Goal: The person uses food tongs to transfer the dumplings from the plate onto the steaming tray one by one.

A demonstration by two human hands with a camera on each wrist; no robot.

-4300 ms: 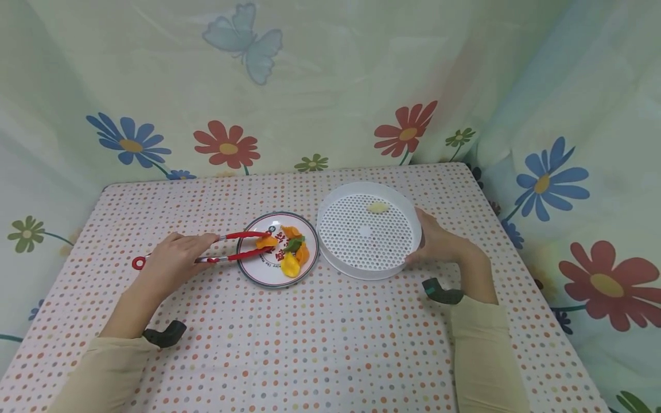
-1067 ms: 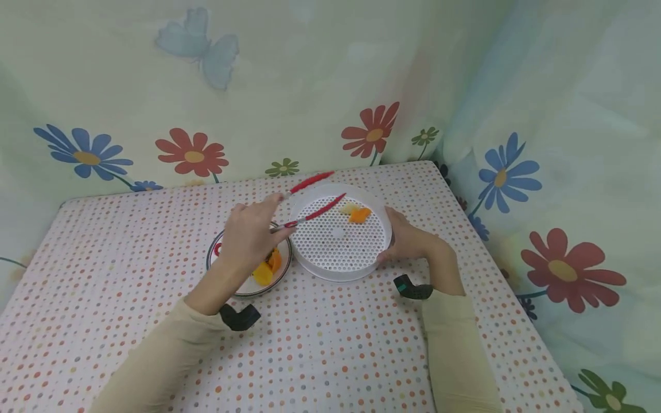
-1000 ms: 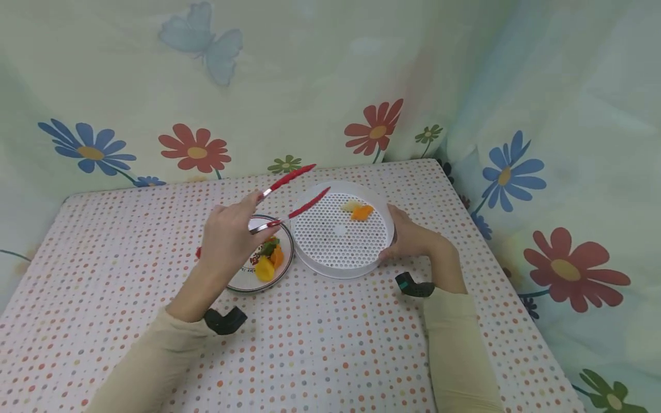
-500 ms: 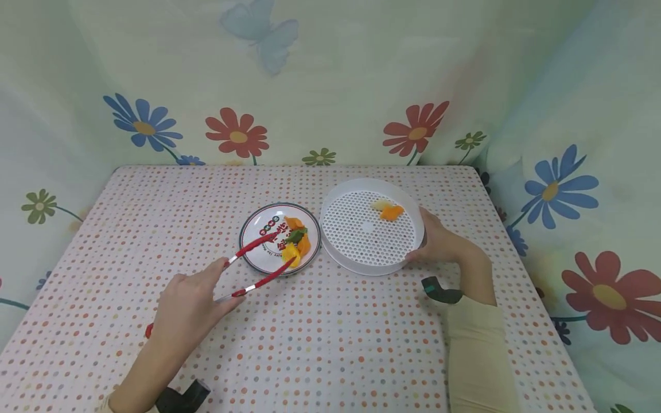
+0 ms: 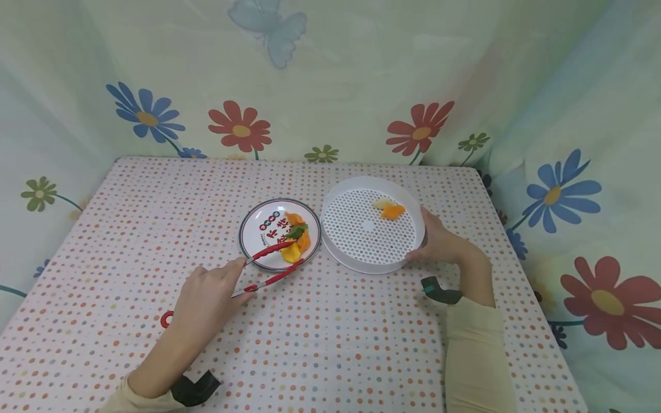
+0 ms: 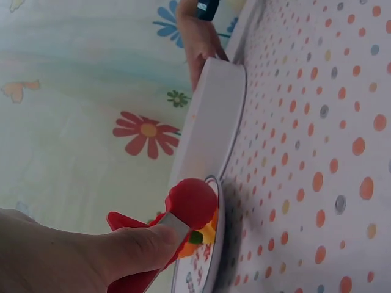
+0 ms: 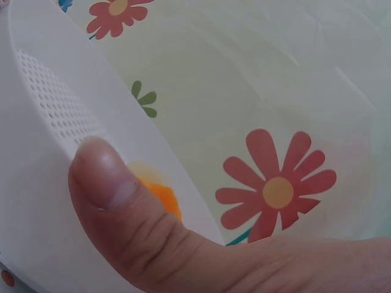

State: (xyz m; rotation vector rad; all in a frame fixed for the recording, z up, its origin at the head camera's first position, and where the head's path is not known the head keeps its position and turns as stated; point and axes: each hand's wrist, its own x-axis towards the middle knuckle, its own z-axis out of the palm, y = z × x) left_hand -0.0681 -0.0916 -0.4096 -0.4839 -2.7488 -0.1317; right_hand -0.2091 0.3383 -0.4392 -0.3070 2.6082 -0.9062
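Observation:
My left hand grips red-tipped metal tongs, whose two arms stand apart around a yellow piece on the plate. The white round plate has a dark rim and red lettering. Beside the yellow piece lie orange pieces and a green piece, all soft and petal-like or pasta-like. My right hand holds the right side of a white perforated round tray, with the thumb against its wall. Inside the tray an orange piece sits against a pale yellowish one.
Plate and tray stand side by side, nearly touching, on a table with a dotted cloth. A flowered curtain hangs behind the table and along its sides. A black wrist mount sits on the left wrist, another on the right.
The tongs carried an orange piece from the plate into the tray, released it, and came back to the plate. They have since moved around the yellow piece. The right hand keeps holding the tray.

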